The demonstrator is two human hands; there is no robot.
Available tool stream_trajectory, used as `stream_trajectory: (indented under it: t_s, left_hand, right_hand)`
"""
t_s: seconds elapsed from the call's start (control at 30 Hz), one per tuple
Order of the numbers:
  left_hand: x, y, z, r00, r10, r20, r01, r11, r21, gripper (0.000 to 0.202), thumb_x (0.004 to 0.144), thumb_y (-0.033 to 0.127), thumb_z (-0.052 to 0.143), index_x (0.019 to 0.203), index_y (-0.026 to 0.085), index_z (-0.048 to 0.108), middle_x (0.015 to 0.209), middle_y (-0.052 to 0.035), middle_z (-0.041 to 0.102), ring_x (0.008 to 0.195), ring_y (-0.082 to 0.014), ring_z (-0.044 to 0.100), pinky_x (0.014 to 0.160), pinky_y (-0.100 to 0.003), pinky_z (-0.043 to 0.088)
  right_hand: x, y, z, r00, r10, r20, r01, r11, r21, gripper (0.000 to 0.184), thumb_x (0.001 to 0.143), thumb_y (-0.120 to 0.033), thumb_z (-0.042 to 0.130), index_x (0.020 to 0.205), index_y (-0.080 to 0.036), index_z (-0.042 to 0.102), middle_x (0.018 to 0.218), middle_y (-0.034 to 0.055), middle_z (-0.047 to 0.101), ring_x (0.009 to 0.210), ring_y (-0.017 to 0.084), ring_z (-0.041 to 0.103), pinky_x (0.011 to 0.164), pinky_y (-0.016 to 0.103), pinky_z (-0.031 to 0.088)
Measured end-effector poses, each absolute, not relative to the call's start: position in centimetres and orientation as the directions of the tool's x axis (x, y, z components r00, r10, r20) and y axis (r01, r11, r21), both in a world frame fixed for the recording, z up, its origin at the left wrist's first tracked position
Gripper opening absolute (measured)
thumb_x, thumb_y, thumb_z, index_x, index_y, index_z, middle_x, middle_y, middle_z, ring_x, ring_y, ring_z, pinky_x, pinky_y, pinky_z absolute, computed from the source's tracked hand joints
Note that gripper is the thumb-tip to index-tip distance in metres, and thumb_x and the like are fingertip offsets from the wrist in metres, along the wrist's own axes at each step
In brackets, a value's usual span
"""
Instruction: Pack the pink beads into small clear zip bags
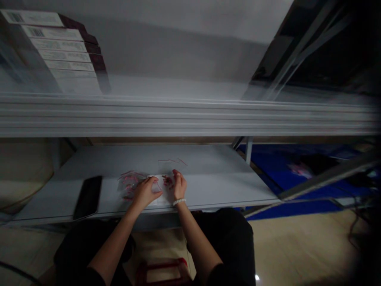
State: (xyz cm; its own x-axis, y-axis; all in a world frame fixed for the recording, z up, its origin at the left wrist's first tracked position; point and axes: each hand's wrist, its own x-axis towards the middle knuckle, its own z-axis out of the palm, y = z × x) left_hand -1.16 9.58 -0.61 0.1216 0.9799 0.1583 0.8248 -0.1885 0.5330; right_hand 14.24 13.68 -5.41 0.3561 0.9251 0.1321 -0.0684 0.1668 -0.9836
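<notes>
On the lower white metal shelf (190, 159), at far left, a black smartphone (87, 198) lies flat near the front edge. Above it, on the upper shelf, stands a row of dark boxes with white barcode labels (59, 51). Right of the smartphone, a loose heap of clear plastic packets with red contents (129, 184) lies on the shelf, touching the left hand (145, 194). That hand rests on a white sheet (157, 190), its fingers (154, 184) curled and close together over the sheet's left part; whether they grip anything cannot be determined. A small dark-red bundle (167, 182) lies on the sheet, just beside the right hand (179, 186). The right hand's fingers (175, 173) are narrowly bunched, their tips at the sheet's upper edge; any grip is likewise indeterminate. A white beaded bracelet (179, 201) circles the right wrist. A thin clear strip (172, 161) lies farther back on the shelf. Below the shelf, a red stool frame (162, 272) shows between the black-clad knees (226, 238). At far right, a blue surface (297, 178) lies beyond a grey metal brace (327, 174).
</notes>
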Motion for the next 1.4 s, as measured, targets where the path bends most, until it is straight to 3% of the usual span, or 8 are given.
stream_trajectory:
  t_s: [0.3, 0.63, 1.07, 1.4]
  left_hand:
    - [0.1, 11.0, 1.7, 0.109, 0.994, -0.026, 0.944, -0.096, 0.315, 0.043, 0.063, 0.034, 0.076, 0.102, 0.022, 0.063, 0.104, -0.0079, 0.069, 0.098, -0.0264, 0.064, 0.085, -0.034, 0.046]
    - [1.4, 11.5, 3.7, 0.136, 0.986, -0.099, 0.982, -0.121, 0.143, 0.036, 0.063, 0.029, 0.073, 0.097, 0.021, 0.065, 0.102, -0.0116, 0.071, 0.095, -0.0300, 0.066, 0.084, -0.040, 0.045]
    - [2.2, 11.8, 3.8, 0.154, 0.982, -0.108, 0.987, -0.147, 0.068, 0.036, 0.062, 0.027, 0.074, 0.097, 0.020, 0.067, 0.101, -0.0130, 0.071, 0.097, -0.0316, 0.066, 0.085, -0.044, 0.045]
    - [2.5, 11.9, 3.5, 0.159, 0.986, -0.057, 0.985, -0.154, 0.081, 0.037, 0.059, 0.021, 0.077, 0.095, 0.020, 0.066, 0.103, -0.0139, 0.070, 0.101, -0.0327, 0.063, 0.091, -0.047, 0.040]
  right_hand:
    - [13.8, 13.6, -5.6, 0.338, 0.929, 0.152, 0.075, 0.134, -0.988, 0.053, 0.090, -0.048, 0.037, 0.107, -0.008, 0.068, 0.086, 0.0119, 0.073, 0.084, 0.023, 0.065, 0.077, 0.031, 0.045]
    - [13.5, 13.1, -4.6, 0.323, 0.936, 0.136, 0.087, 0.113, -0.990, 0.052, 0.091, -0.047, 0.034, 0.108, -0.010, 0.066, 0.075, 0.0080, 0.071, 0.065, 0.020, 0.063, 0.065, 0.028, 0.045]
    - [13.4, 13.1, -4.2, 0.340, 0.927, 0.158, 0.104, 0.130, -0.986, 0.052, 0.090, -0.048, 0.036, 0.104, -0.010, 0.068, 0.090, 0.0132, 0.072, 0.082, 0.022, 0.065, 0.075, 0.030, 0.045]
    - [13.4, 13.3, -4.8, 0.353, 0.925, 0.142, 0.079, 0.121, -0.989, 0.051, 0.089, -0.049, 0.038, 0.103, -0.012, 0.069, 0.085, 0.0107, 0.072, 0.077, 0.022, 0.063, 0.076, 0.031, 0.045]
